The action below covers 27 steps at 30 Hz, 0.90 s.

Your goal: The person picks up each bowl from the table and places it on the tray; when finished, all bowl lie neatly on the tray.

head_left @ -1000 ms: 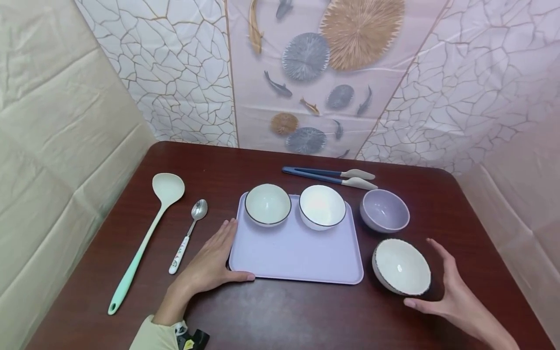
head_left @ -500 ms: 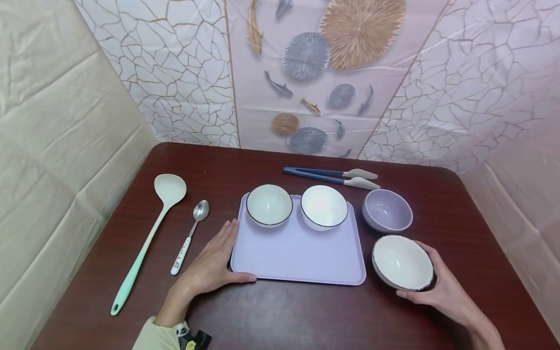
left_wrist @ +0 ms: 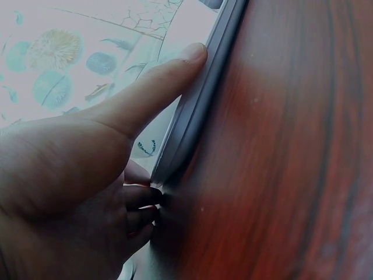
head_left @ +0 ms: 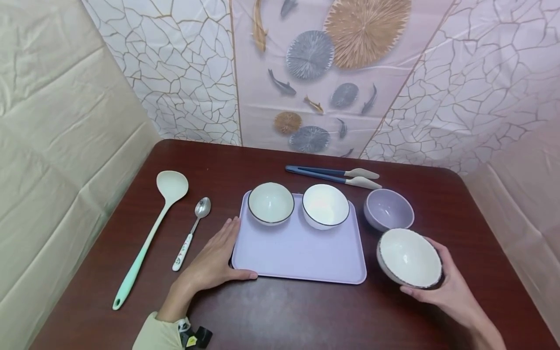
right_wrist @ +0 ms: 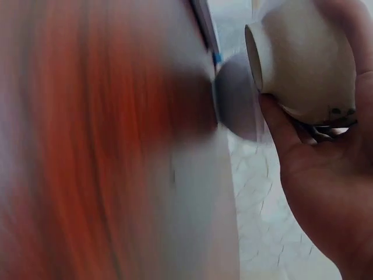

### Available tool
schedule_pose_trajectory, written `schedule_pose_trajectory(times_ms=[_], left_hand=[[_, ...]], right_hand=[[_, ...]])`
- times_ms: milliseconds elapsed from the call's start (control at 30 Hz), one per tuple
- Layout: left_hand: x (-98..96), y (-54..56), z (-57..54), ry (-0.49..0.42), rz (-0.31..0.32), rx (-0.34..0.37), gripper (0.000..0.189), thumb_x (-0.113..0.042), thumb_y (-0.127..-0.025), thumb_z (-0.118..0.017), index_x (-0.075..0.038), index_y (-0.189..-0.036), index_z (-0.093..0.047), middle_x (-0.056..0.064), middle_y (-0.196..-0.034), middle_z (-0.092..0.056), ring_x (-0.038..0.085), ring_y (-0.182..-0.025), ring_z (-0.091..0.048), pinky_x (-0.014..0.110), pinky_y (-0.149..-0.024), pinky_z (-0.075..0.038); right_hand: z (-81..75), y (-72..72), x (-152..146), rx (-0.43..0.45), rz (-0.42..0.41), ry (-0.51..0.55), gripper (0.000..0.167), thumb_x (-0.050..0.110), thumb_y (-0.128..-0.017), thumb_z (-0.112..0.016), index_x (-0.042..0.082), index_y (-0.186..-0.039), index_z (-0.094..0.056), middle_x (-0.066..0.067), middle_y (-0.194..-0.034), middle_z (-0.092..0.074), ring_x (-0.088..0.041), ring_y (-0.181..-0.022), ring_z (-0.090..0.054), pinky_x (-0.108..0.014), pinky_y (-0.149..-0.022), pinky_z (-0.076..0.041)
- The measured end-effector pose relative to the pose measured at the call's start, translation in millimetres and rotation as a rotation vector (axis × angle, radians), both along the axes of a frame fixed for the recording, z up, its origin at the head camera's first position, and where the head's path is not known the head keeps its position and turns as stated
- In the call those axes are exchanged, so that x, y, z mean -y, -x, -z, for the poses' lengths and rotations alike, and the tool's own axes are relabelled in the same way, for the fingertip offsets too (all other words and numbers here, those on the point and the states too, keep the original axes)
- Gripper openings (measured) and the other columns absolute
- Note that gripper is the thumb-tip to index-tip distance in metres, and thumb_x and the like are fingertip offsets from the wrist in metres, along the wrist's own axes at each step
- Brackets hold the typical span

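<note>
My right hand point(head_left: 455, 291) grips a cream bowl with a dark speckled rim point(head_left: 410, 257), thumb on its near side and fingers around its right side. In the right wrist view the cream bowl point(right_wrist: 309, 64) is clear of the table, its foot ring showing. My left hand point(head_left: 214, 260) touches the near left corner of a lilac tray point(head_left: 297, 257), fingers along its left side and thumb at its front edge. On the tray's back half stand a pale green bowl point(head_left: 271, 203) and a white bowl point(head_left: 325, 206), both dark-rimmed.
Behind the cream bowl sits a purple bowl point(head_left: 388, 209). Blue tongs with pale tips point(head_left: 334, 176) lie at the back of the table. Left of my left hand are a metal spoon with a patterned white handle point(head_left: 192, 233) and a long green-handled ladle point(head_left: 148, 238).
My right hand has closed around the cream bowl and raised it off the table, tilting it slightly. My left hand keeps its place at the tray corner.
</note>
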<state>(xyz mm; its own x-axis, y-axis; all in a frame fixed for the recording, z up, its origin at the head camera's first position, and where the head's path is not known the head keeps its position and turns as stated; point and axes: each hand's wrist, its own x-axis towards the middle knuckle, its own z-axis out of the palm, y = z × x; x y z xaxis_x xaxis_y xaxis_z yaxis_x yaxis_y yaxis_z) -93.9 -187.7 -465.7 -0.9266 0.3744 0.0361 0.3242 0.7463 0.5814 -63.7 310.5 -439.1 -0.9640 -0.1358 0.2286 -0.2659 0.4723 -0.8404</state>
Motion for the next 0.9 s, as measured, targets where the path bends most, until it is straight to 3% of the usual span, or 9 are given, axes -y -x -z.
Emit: schedule_pose_trajectory(times_ms=[200,367,533,700,900], left_hand=[[3.8,0.8,-0.6,0.005,-0.003,-0.003,0.128,-0.069,-0.071,-0.074,0.002,-0.155,-0.009,0.018,-0.161,-0.01,0.03,-0.148,-0.006,0.052,-0.115,-0.017],[2.9,0.6,0.9,0.017,0.004,-0.028,0.128,-0.068,-0.07,-0.075,0.004,-0.154,-0.011,0.02,-0.16,-0.012,0.031,-0.148,-0.008,0.05,-0.116,-0.018],[1.7,1.5,3.1,0.011,0.018,-0.059,0.127,-0.065,-0.07,-0.077,0.006,-0.154,-0.014,0.022,-0.159,-0.015,0.032,-0.147,-0.011,0.048,-0.115,-0.02],[3.1,2.7,4.3,-0.004,0.044,-0.087,0.127,-0.061,-0.069,-0.081,0.007,-0.153,-0.015,0.023,-0.159,-0.016,0.033,-0.147,-0.013,0.049,-0.115,-0.021],[10.1,0.6,4.2,-0.02,0.049,-0.098,0.128,-0.054,-0.066,-0.086,0.008,-0.153,-0.015,0.023,-0.158,-0.017,0.035,-0.147,-0.013,0.051,-0.114,-0.021]], right_hand=[[-7.0,-4.7,80.3,0.055,-0.043,0.096,0.116,-0.009,-0.053,-0.092,0.009,-0.149,-0.03,-0.008,-0.14,-0.044,-0.013,-0.119,-0.05,-0.016,-0.093,-0.043],[-4.3,-3.2,163.9,0.134,0.026,0.201,0.111,0.006,-0.055,-0.097,0.013,-0.144,-0.031,-0.005,-0.139,-0.047,-0.017,-0.121,-0.049,-0.02,-0.098,-0.04],[-0.5,1.1,226.9,0.16,0.042,0.214,0.113,0.017,-0.052,-0.099,0.015,-0.141,-0.029,-0.003,-0.138,-0.048,-0.018,-0.122,-0.05,-0.037,-0.103,-0.039],[-11.2,1.6,263.2,0.1,-0.013,0.183,0.112,0.008,-0.05,-0.098,0.004,-0.139,-0.029,-0.012,-0.137,-0.051,-0.025,-0.121,-0.053,-0.047,-0.102,-0.039],[-14.8,4.1,281.8,0.1,-0.052,0.147,0.111,0.005,-0.05,-0.097,-0.001,-0.138,-0.029,-0.016,-0.136,-0.05,-0.027,-0.122,-0.052,-0.046,-0.103,-0.038]])
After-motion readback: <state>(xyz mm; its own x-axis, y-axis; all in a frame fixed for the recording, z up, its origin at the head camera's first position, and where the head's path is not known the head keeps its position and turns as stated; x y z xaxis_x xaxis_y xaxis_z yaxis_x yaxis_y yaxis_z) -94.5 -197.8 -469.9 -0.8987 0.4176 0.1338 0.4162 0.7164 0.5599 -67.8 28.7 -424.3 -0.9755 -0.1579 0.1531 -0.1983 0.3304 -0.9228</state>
